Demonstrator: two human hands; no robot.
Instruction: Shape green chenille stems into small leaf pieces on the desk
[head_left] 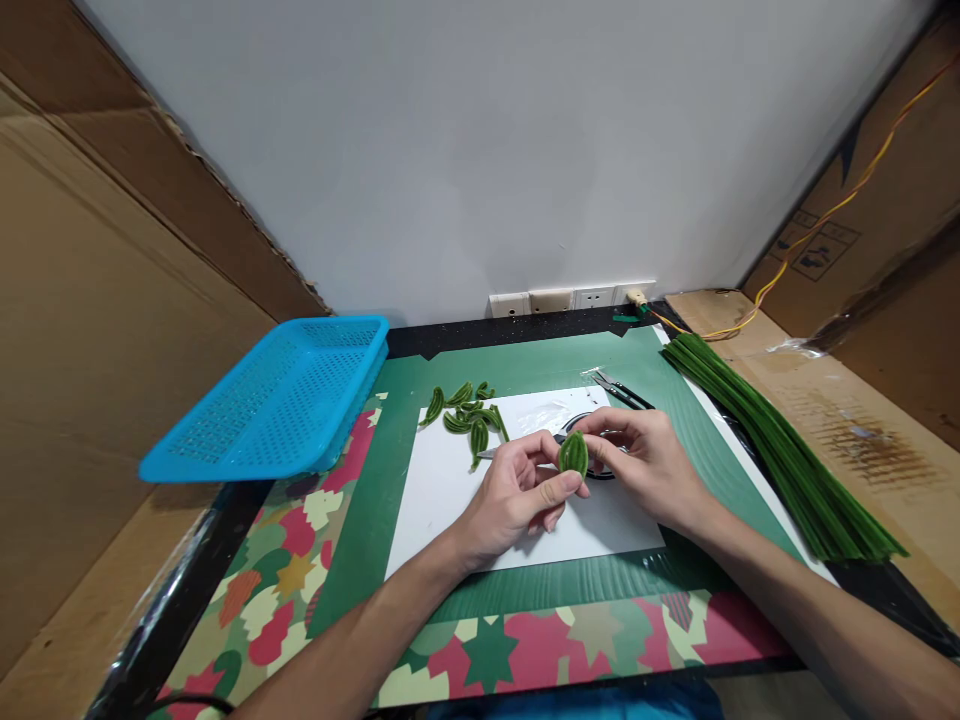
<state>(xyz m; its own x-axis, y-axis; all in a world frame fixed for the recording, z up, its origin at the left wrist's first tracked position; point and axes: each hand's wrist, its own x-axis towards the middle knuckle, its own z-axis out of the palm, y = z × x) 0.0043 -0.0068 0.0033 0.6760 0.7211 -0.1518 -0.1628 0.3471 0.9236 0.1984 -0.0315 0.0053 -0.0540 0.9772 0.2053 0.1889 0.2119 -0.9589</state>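
A small oval leaf (574, 455) of green fuzzy pipe cleaner is held up between both hands, above a white sheet of paper (420, 510). My left hand (525, 485) pinches it at its lower edge with the thumb. My right hand (637, 455) has its fingers closed on its upper right side. Behind the hands lies a pair of scissors (487, 454), its blade tip showing at left and its dark handle loops partly hidden. Several similar green leaves (478, 437) are grouped on the paper's upper left.
A blue perforated basket (330, 365) stands at the left. Small black-handled snips (626, 390) lie beyond the paper, on the green mat (525, 365). A bundle of green pipe cleaners (780, 450) lies at the right. A yellow cord (776, 270) runs from the wall sockets (551, 301). Cardboard walls flank both sides.
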